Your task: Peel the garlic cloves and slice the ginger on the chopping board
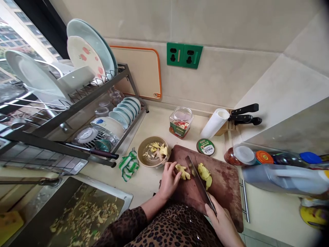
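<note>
**Cleaver (199, 181) right at the ginger!**
Right hand (221, 219) clamped round its handle, left hand (168, 180) pinning a ginger piece (183, 171) on the board (226, 181), lower centre; another piece (205, 175) lies just beside the cleaver.

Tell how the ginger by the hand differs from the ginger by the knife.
The first ginger piece touches the left hand; the second piece doesn't. The first is knobbly, the second smoother. They lie on opposite sides of the knife. Both are yellow, on the cutting board.
</note>
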